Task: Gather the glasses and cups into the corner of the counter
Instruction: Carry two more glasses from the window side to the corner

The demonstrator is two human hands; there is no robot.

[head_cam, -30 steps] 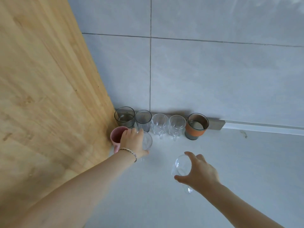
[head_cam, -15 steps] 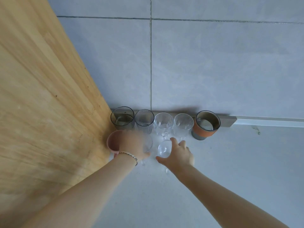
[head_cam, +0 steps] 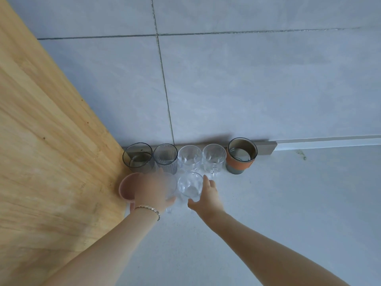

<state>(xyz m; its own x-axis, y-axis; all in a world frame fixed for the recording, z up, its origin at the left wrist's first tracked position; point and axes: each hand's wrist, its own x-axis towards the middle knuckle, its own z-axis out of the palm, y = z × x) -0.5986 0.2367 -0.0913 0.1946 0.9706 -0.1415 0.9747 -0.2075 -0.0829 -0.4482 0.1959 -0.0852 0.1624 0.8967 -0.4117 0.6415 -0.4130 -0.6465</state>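
Along the wall stand a smoky glass, a ribbed grey glass, two clear mugs and a cup with an orange sleeve. In front, a pink cup sits in the corner by the wood panel. My left hand, blurred, wraps a clear glass beside the pink cup. My right hand grips a clear glass mug, standing on the counter just right of that glass.
A tall wooden panel forms the left side of the corner. The grey tiled wall runs behind the row. Grey counter extends to the right and toward me.
My right hand carried the clear mug from the open counter left and forward into the front row, beside the glass under my left hand. My left hand stayed on its glass.
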